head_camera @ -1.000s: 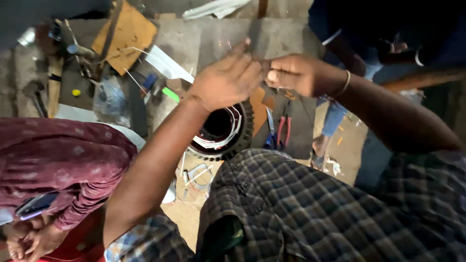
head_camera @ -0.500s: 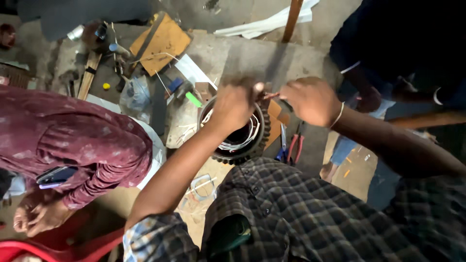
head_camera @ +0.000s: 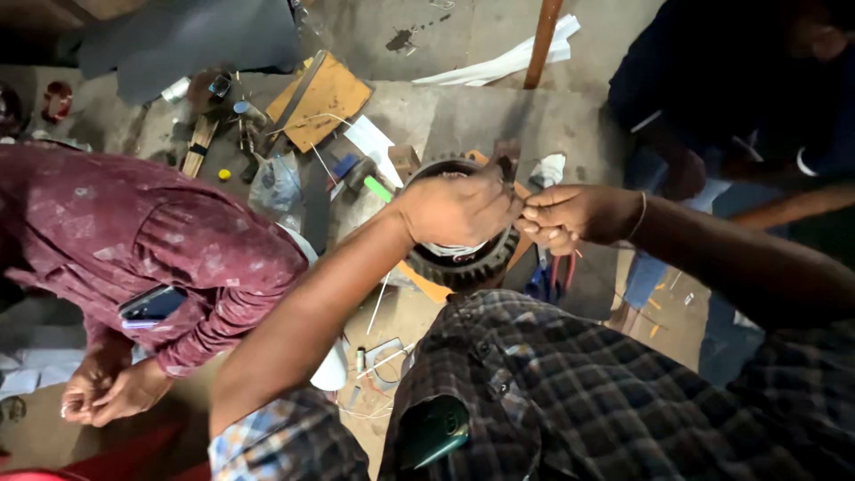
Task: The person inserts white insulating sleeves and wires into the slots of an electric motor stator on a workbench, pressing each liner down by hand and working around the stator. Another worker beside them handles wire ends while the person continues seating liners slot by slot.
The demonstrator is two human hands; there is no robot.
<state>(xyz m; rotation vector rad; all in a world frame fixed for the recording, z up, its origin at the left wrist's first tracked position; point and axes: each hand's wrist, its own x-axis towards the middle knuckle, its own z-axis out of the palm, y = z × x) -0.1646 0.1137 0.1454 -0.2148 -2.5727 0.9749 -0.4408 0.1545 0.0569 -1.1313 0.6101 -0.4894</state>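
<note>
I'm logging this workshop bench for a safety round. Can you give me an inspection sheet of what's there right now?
Surface: grey workbench, dusty, crowded on its left half.
Job's things: round ribbed motor core, under both hands.
Clutter: yellow board, green marker, plastic bag, red-handled pliers, white paper strips.
Hands: left hand over the core's top; right hand pinched shut beside it, fingers meeting the left's. What they pinch is too small to tell.
Cables: thin wires lying loose below the core.
Surroundings: a person in a maroon sleeve at left, another person in dark clothes at upper right, a wooden pole.
</note>
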